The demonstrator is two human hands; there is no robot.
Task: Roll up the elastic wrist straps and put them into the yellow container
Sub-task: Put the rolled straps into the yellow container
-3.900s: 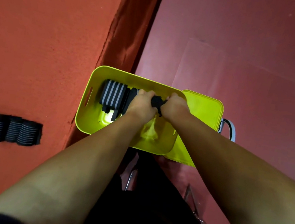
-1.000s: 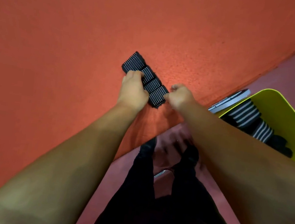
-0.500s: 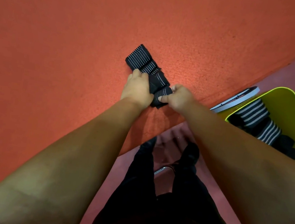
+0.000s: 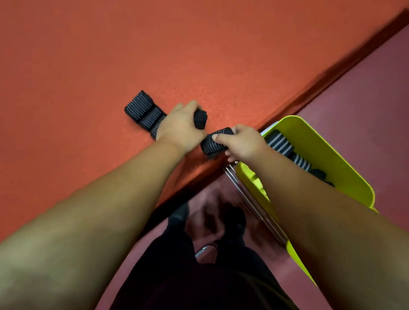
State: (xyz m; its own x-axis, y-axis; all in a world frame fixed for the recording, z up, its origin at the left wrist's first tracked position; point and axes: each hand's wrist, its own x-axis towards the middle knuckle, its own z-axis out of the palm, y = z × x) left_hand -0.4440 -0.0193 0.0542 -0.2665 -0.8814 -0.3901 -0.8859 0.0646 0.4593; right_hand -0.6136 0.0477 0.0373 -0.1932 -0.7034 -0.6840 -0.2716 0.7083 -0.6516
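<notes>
On the orange table [image 4: 108, 49] lies a row of black elastic wrist straps with thin white stripes [image 4: 142, 112]. My left hand [image 4: 179, 127] rests over the row's right part, its fingers curled round a black strap end [image 4: 200, 118]. My right hand [image 4: 243, 143] grips a rolled strap [image 4: 213, 143] at the table's edge. The yellow container [image 4: 329, 156] stands to the right, below the table edge, with rolled striped straps [image 4: 282, 143] inside it.
The table's dark edge [image 4: 342, 66] runs diagonally from upper right to the middle. A metal chair frame [image 4: 252, 201] sits under the container. The maroon floor [image 4: 404, 91] fills the right side. My dark trousers are at the bottom.
My right hand has pulled a rolled strap away from the row toward the table edge. My left hand now grips a strap end. The view has swung, bringing the container closer.
</notes>
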